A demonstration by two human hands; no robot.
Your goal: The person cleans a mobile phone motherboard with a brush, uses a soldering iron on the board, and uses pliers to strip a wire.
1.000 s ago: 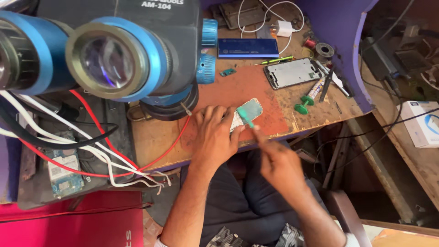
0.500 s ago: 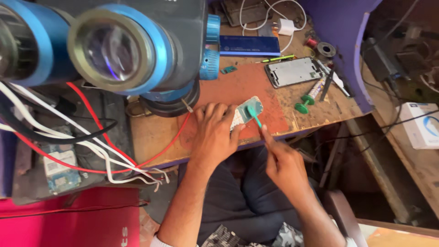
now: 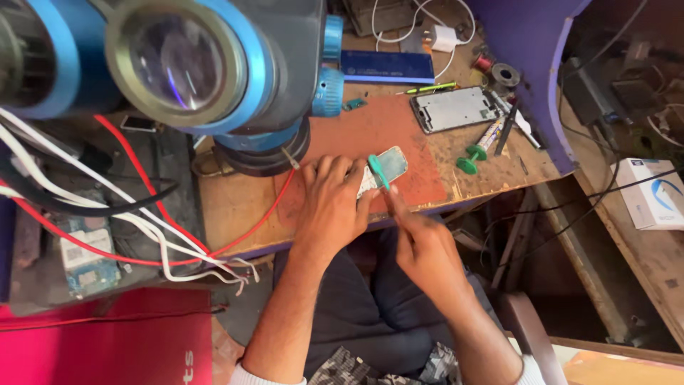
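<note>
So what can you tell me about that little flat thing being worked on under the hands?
The small flat device looks like a phone part or small board: a pale rectangle with rounded corners and a greenish sheen. It lies tilted on the reddish-brown mat near the bench's front edge. The left hand presses on its left end, while the right hand holds a green-handled tool across it. Finer detail is too small to tell.

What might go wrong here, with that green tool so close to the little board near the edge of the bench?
The left hand pins the small board flat while the right hand works the green-handled tool on it; a slip could scratch the board or jab the left fingers. The board lies near the workbench's front edge, so a hard push might send it off. The red wire beside the left hand could snag.
</note>
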